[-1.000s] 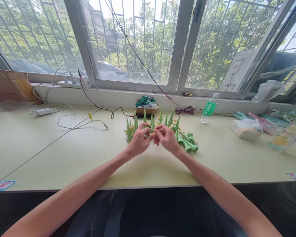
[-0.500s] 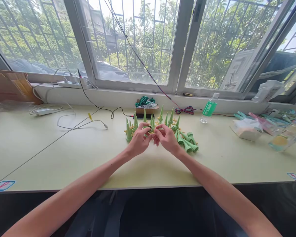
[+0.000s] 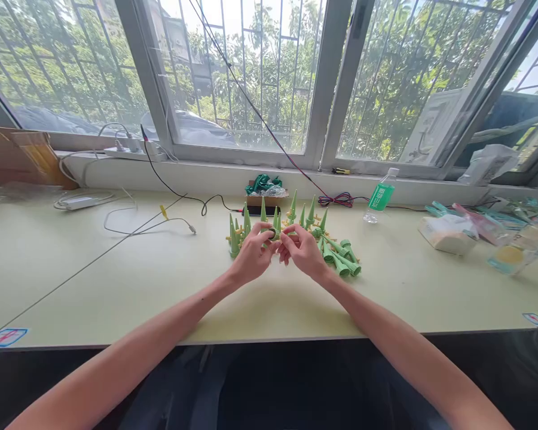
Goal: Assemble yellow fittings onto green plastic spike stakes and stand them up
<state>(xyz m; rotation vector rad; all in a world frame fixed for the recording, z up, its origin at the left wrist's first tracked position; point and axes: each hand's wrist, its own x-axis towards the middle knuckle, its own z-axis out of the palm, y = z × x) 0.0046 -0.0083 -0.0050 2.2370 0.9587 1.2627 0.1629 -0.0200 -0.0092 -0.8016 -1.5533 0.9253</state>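
My left hand (image 3: 251, 255) and my right hand (image 3: 301, 252) meet at the middle of the pale green table (image 3: 116, 280), fingers curled together around a small green cone piece (image 3: 274, 235) with a yellow part. Just behind them stands a cluster of upright green cones (image 3: 269, 221). To the right of my right hand several more green cones lie on their sides (image 3: 343, 258). What exactly the fingertips pinch is partly hidden.
A small box with green material (image 3: 264, 190) sits by the window sill. Cables (image 3: 152, 224) and a white adapter (image 3: 78, 202) lie at left, a water bottle (image 3: 379, 203) and plastic bags (image 3: 448, 233) at right. A red-and-black wire (image 3: 336, 200) runs along the sill.
Almost nothing differs; my fingers shift slightly on the piece held between both hands.
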